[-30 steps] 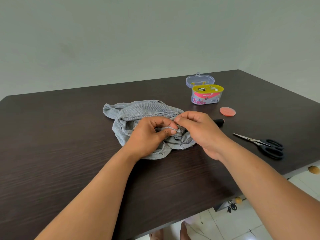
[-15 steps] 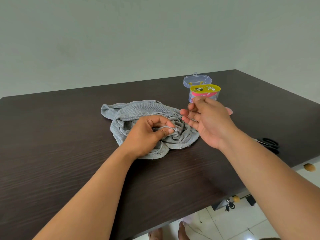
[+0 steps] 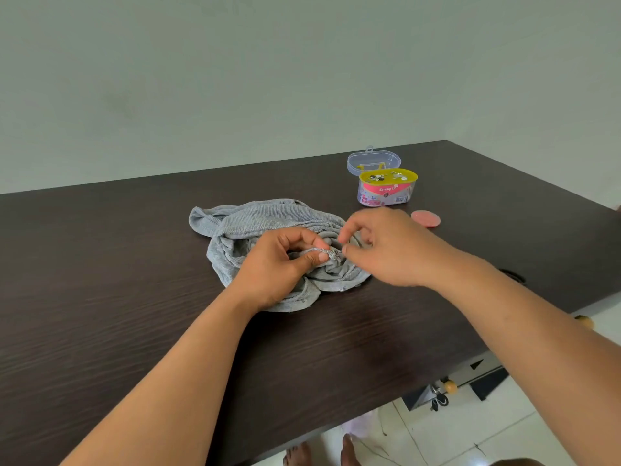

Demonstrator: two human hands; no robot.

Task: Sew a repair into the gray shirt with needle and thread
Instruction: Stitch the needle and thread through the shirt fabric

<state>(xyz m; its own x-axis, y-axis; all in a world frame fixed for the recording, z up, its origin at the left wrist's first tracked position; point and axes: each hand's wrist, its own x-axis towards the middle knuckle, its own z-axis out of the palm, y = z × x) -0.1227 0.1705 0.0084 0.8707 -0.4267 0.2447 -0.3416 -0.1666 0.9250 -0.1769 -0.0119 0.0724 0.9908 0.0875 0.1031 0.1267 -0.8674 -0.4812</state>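
The crumpled gray shirt (image 3: 262,220) lies mid-table on the dark wooden table (image 3: 100,264). My left hand (image 3: 279,264) rests on it and pinches a small raised fold of the cloth between thumb and forefinger. My right hand (image 3: 389,250) is just right of that fold, with thumb and forefinger curled in a pinch at the fold's tip. The needle and thread there are too thin and blurred to see clearly.
An open sewing kit box (image 3: 386,190) with a yellow tray stands behind my right hand, its clear lid (image 3: 373,161) hinged back. A pink disc (image 3: 426,218) lies beside it. A scissors handle (image 3: 512,274) peeks out behind my right forearm. The table's front edge runs close below.
My right hand drew up and away from the fold toward the kit, then came back down to it. The left hand kept its pinch on the shirt.
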